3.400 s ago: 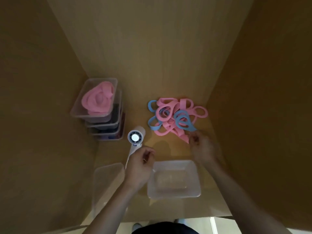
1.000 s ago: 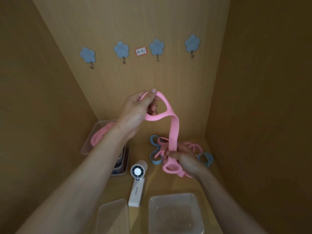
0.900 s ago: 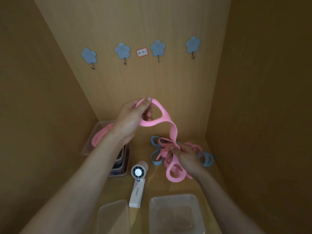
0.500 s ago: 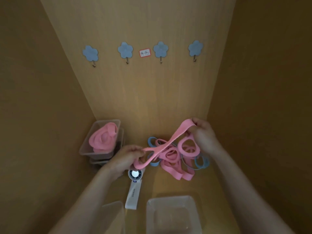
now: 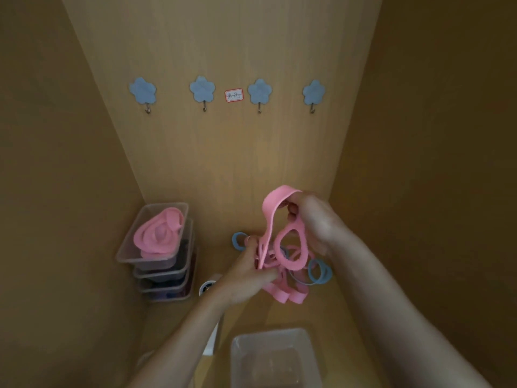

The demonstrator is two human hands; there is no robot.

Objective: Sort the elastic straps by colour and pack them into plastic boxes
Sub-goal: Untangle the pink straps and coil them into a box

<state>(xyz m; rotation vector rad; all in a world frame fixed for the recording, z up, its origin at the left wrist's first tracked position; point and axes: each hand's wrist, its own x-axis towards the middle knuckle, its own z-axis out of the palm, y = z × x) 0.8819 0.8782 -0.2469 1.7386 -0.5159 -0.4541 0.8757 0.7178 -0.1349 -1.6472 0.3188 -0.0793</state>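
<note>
Wooden cupboard [image 5: 223, 152], dim, pale back panel and floor. Stack of clear boxes [image 5: 165, 275] at left wall, top one full of coiled pink bands [image 5: 159, 233]. Empty box [image 5: 271, 333] at near edge. Loose pile [image 5: 291, 294] of pink and blue straps by right wall. Right hand [image 5: 316, 219] curled round top loop of pink strap [image 5: 270, 219], raised above pile. Left hand [image 5: 246, 278] pinches same strap lower down. Four blue flower hooks [image 5: 142, 89] on back panel, red-edged label [image 5: 234, 95] between middle two.
</note>
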